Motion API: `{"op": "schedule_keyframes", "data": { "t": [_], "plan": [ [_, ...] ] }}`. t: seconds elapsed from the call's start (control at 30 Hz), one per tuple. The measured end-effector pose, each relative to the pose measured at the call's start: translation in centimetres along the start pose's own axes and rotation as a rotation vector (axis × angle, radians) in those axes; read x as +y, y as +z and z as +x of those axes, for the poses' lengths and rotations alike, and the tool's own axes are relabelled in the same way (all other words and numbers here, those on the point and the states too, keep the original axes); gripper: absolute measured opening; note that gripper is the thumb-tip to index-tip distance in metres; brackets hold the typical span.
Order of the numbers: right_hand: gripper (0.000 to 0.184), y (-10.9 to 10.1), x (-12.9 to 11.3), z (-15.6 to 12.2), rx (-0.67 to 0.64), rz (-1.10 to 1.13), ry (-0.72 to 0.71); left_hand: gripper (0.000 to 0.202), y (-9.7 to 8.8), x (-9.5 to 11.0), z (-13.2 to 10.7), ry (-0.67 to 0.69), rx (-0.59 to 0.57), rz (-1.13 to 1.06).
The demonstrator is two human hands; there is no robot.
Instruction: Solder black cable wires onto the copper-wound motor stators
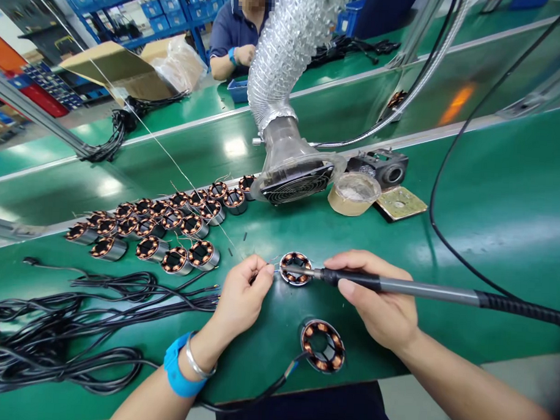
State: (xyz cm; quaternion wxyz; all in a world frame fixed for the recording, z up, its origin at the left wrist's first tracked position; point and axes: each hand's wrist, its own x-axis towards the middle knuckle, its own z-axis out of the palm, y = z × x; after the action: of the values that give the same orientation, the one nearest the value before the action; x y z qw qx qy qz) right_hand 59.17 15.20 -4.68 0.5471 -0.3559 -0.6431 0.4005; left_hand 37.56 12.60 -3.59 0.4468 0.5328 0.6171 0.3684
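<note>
My right hand point(387, 293) is wrapped round a soldering iron point(410, 289), its tip pointing left over a copper-wound motor stator point(296, 279) on the green bench. Just left of that stator, my left hand point(245, 288) is closed in a pinch on thin wire ends that reach toward the stator's rim. A thin pale strand point(171, 157) slants from the upper left down toward this hand; where it ends is hidden. Nearer to me lies a second stator point(323, 346), with a black cable point(278, 384) running up to it.
Several stators point(169, 221) stand in rows at the back left. Coiled black cables point(64, 331) spread across the left side. A fume hose point(278, 63) with a fan hood hangs ahead, beside a round tub point(354, 194) and sponge tray point(402, 204). A co-worker point(238, 34) sits opposite.
</note>
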Motion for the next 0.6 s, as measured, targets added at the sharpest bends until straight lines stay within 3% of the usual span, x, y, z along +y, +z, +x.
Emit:
{"op": "schedule_keyframes", "data": {
  "t": [0.3,0.6],
  "plan": [
    [0.016,0.1,-0.6,0.0,-0.078,-0.05,-0.093,0.033,0.0,-0.2,0.1,0.01,-0.001,0.011],
    [0.027,0.8,-2.1,0.1,-0.118,-0.111,-0.345,0.033,0.0,0.2,0.0,0.014,0.002,0.018]
  ]
}}
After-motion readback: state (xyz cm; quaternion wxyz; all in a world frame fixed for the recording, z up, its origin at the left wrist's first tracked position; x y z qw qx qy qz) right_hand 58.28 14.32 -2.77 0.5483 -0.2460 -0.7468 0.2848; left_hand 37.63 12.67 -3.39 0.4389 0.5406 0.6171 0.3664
